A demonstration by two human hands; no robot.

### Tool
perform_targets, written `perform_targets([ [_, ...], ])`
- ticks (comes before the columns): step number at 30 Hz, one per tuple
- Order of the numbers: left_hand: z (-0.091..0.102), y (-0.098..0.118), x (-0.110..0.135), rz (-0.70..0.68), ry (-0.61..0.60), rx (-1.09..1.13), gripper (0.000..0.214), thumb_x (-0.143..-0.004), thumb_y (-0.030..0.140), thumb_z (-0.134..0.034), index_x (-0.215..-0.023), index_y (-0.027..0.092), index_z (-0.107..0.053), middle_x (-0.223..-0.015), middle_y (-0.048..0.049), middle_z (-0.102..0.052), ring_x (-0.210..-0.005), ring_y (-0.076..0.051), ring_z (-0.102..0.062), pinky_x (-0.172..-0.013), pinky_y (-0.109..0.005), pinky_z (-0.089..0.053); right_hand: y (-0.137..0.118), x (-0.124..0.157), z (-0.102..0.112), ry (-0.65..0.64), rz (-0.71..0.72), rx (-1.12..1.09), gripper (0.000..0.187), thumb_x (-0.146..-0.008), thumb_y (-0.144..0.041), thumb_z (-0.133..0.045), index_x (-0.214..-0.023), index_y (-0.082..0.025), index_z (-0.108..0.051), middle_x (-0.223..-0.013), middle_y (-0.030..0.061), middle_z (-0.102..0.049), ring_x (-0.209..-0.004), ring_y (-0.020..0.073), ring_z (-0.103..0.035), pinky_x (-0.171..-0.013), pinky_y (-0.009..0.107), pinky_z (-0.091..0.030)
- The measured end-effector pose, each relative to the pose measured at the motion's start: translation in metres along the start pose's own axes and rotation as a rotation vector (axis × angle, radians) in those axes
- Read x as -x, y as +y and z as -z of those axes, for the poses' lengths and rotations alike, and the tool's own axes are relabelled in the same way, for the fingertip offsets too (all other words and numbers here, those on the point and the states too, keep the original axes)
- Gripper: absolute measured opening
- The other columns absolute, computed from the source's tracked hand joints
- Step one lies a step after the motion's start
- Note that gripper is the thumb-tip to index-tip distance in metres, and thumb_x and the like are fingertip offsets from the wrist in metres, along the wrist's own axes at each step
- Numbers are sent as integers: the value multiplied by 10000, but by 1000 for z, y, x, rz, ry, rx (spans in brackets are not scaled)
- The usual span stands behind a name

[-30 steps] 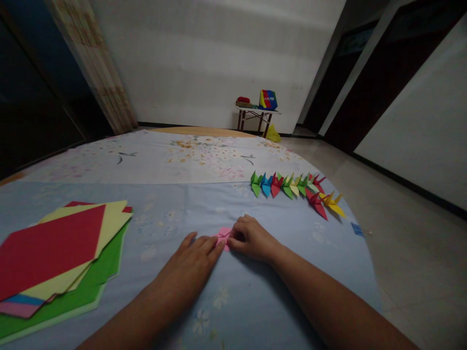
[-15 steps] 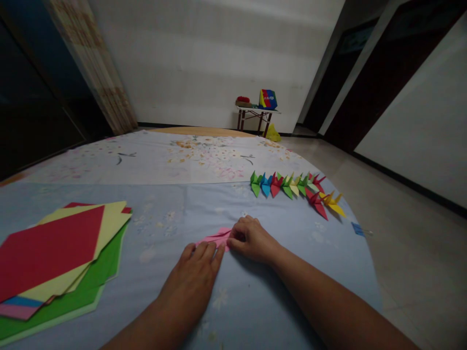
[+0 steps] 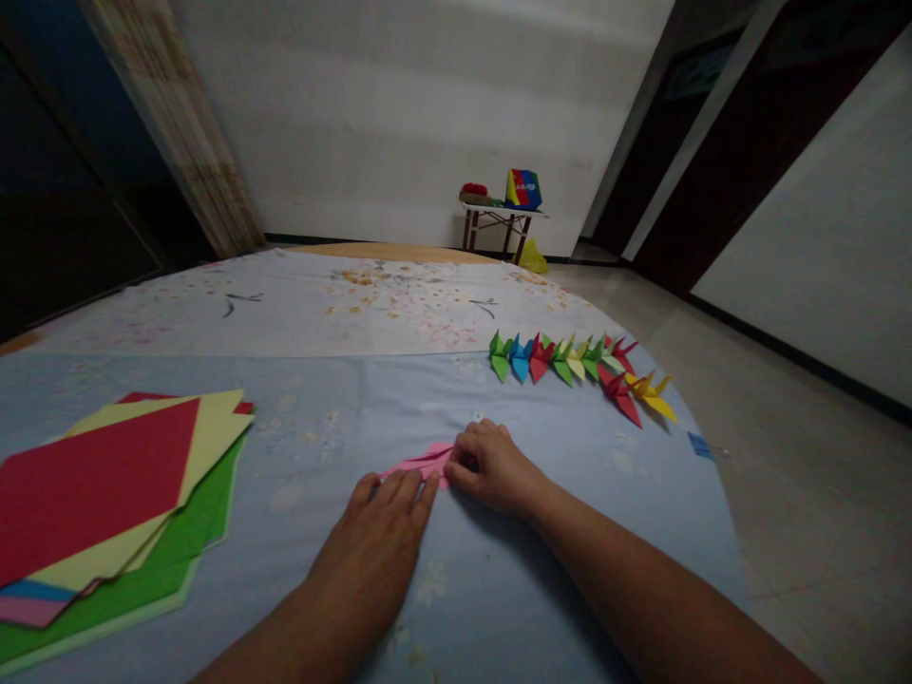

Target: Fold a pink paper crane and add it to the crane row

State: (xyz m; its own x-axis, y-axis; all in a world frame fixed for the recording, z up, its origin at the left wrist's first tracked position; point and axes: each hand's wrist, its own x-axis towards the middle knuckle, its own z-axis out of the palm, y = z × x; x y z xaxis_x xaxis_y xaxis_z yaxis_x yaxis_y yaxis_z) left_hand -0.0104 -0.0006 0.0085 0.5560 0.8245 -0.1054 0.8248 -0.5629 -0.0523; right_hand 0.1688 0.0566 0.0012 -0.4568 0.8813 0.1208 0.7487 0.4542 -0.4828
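Around me: a home
Tablecloth (image 3: 271,532): flowered, reaching my table's (image 3: 391,252) rounded right edge
Curtain (image 3: 181,133): patterned, hanging beyond the far left edge

The pink piece (image 3: 426,463) is looking like matt paper, the stacked sheets (image 3: 100,484) and folded birds (image 3: 540,357) are showing smooth, dull paper, the tablecloth (image 3: 399,399) is appearing as creased matt cloth, the floor (image 3: 805,475) is looking smooth and faintly glossy, and the yellow bag (image 3: 532,258) is resembling crinkled plastic.

passage: between paper stack (image 3: 100,489) and left hand (image 3: 385,532) | obstacle: origami row (image 3: 591,362), right
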Motion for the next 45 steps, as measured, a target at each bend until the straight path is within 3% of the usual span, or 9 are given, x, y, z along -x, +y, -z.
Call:
perform_targets([
  [15, 3, -1, -4, 26, 63, 11, 481, -825, 75, -353, -1276, 199, -464, -1182, -122, -563, -1047, -271, -506, -881, -441, -369, -1, 0, 0, 3, -68, 11, 100, -751, -289, -603, -759, -190, -591, -773, 18, -536, -818, 170, -431, -742, 304, -293],
  [20, 5, 3, -4, 34, 55, -47, 510, -806, 52, -366, -1291, 185, -449, -1269, -133, -516, -1113, -277, -470, -920, -459, -329, -1, 2, -5, 161, -113, 35, 383, -690, -353, -660, -1029, -216, -544, -1066, 68, -502, -1020, 230, -393, -859, 373, -300],
  [25, 6, 7, -3, 62, 73, -80, 495, -806, 46, -358, -1265, 188, -479, -1162, -135, -579, -1051, -278, -492, -867, -443, -344, 0, 0, -11, 180, -138, 82, 562, -699, -417, -657, -1188, -226, -456, -1305, 124, -378, -1217, 285, -273, -957, 457, -241],
  [31, 12, 0, -1, 71, 52, -38, 481, -828, 89, -353, -1264, 246, -482, -1011, -135, -602, -915, -283, -531, -770, -418, -368, 13, 3, -4, 123, -210, 124, 588, -689, -440, -668, -1196, -225, -461, -1349, 127, -350, -1259, 298, -236, -974, 491, -224],
  [36, 14, -10, 0, 61, 44, 0, 515, -824, 86, -345, -1269, 315, -470, -1020, -130, -590, -922, -280, -532, -779, -424, -362, 19, 5, 4, 91, -234, 120, 575, -690, -434, -666, -1194, -239, -469, -1351, 111, -355, -1269, 292, -226, -984, 486, -220],
  [45, 13, -8, 1, 76, 50, 16, 544, -822, 63, -344, -1286, 328, -448, -998, -119, -592, -904, -267, -524, -788, -416, -352, 9, 3, -6, 91, -253, 45, 730, -658, -477, -675, -1285, -231, -393, -1394, 123, -300, -1303, 290, -186, -1021, 482, -180],
])
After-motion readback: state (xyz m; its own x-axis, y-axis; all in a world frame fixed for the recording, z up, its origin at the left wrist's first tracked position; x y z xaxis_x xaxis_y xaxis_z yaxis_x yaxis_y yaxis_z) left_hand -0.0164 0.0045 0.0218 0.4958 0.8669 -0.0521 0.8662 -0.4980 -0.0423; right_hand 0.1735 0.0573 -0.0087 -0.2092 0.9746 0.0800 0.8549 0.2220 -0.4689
